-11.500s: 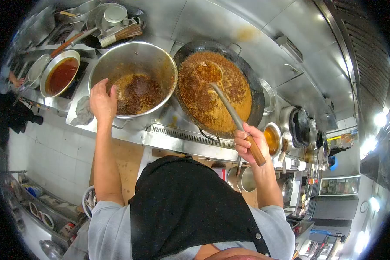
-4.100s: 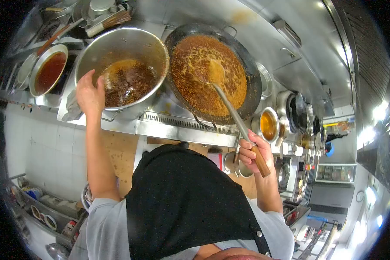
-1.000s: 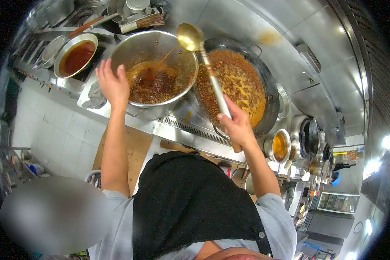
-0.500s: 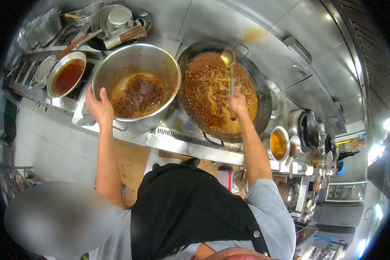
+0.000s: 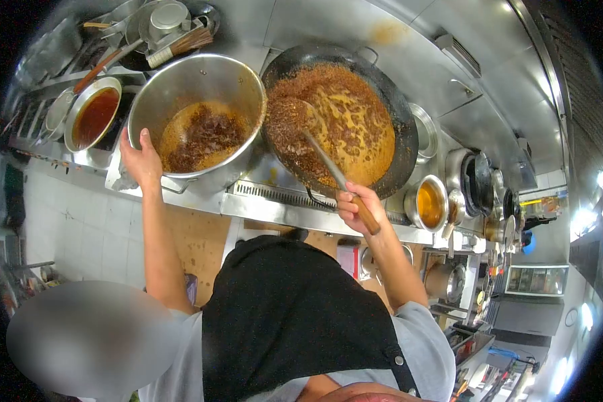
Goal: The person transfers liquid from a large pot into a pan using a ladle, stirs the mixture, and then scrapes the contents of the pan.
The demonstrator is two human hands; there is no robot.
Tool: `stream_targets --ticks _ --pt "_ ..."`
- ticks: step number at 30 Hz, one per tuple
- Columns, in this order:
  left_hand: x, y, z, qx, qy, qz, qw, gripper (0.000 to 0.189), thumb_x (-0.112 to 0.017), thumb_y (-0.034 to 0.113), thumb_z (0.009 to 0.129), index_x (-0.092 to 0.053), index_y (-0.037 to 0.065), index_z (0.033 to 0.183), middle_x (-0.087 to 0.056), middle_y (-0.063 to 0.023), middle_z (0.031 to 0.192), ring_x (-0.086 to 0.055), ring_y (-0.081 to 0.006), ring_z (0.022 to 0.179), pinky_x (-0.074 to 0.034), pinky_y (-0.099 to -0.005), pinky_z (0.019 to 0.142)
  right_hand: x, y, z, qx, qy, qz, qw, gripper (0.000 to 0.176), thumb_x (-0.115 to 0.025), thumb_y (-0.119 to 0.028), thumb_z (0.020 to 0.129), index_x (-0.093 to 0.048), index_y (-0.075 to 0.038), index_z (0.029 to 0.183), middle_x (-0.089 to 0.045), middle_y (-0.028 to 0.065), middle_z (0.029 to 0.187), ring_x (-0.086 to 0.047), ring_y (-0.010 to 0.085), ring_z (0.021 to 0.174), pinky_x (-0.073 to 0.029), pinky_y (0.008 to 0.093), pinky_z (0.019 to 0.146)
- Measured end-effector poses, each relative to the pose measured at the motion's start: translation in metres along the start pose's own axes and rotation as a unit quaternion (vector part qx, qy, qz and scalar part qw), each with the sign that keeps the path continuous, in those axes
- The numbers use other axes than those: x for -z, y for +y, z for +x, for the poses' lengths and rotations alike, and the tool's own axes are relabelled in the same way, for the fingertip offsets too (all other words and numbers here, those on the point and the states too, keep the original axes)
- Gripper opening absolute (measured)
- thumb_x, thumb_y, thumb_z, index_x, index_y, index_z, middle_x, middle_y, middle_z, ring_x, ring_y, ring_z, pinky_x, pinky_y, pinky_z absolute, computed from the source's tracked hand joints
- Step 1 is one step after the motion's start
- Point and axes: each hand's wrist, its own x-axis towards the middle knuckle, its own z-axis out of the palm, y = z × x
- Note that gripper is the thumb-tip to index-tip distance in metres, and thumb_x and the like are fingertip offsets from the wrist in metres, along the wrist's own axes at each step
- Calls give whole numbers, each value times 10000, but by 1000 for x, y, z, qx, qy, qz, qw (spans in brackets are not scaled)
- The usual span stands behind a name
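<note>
A large steel stockpot (image 5: pixel 201 77) with dark, oily sediment in the bottom stands on the counter. My left hand (image 5: pixel 141 157) grips its near left side, thumb up by the rim and fingers round the outer wall. To the right is a wide black wok (image 5: pixel 405 127) of reddish-brown, grainy food (image 5: pixel 365 107) under foamy yellowish oil. My right hand (image 5: pixel 360 206) is closed round the wooden handle of a ladle (image 5: pixel 325 156), which slants over the wok's near rim. The ladle's bowl is sunk in the food at the wok's left side, mostly hidden.
A pan of red oil (image 5: pixel 95 120) sits at the left, beside a strainer (image 5: pixel 60 110). Behind it lie a bamboo brush (image 5: pixel 187 43) and stacked pans. A steel bowl of amber oil (image 5: pixel 430 204) stands right of the wok. Further pots (image 5: pixel 472 194) line the right counter.
My right hand has come back toward my body, and the ladle has gone from above the wok's far side down into the food at its left. My left hand stays on the stockpot.
</note>
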Motion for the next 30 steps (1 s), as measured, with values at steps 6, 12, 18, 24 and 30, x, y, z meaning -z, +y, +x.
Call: stream_targets --ticks 6,12,18,24,30 --pt "0 -4 1 -7 -10 24 1000 598 -719 319 1022 -547 -4 1495 -593 -241 1478 -559 -419 1365 -422 -478 1166 -15 5 -64 4 42 23 999 175 -630 -182 1059 -473 -199 1136 -533 13 800 -479 107 540 -389 292 469" --pt "-2 -12 3 -1 -12 -3 1000 639 -725 365 1012 -538 13 1512 -580 -237 1498 -541 -419 1383 -414 -487 1169 -54 0 -108 50 74 -48 995 244 -627 -188 1063 -477 -201 1255 -518 10 792 -464 105 541 -390 291 473" --pt "-6 -18 3 -1 -1 -18 1000 618 -741 343 1001 -560 15 1493 -603 -241 1460 -555 -413 1361 -419 -487 1160 -114 -5 -132 87 -10 -97 991 251 -581 -192 1084 -517 -167 1325 -511 15 789 -474 111 525 -418 300 457" --pt "-6 -18 1 -25 31 -11 999 590 -756 301 992 -575 -12 1458 -620 -246 1419 -569 -421 1324 -423 -493 1150 -160 14 -97 46 -102 -124 986 393 -574 -194 1078 -499 -139 1460 -516 10 803 -469 97 499 -434 287 425" --pt "-2 -12 1 -23 36 -10 999 575 -761 279 983 -572 -9 1443 -627 -250 1379 -553 -434 1319 -419 -513 1146 -187 33 11 -80 -97 -157 980 232 -630 -196 1058 -521 -151 1257 -532 -14 810 -461 95 521 -391 296 454"
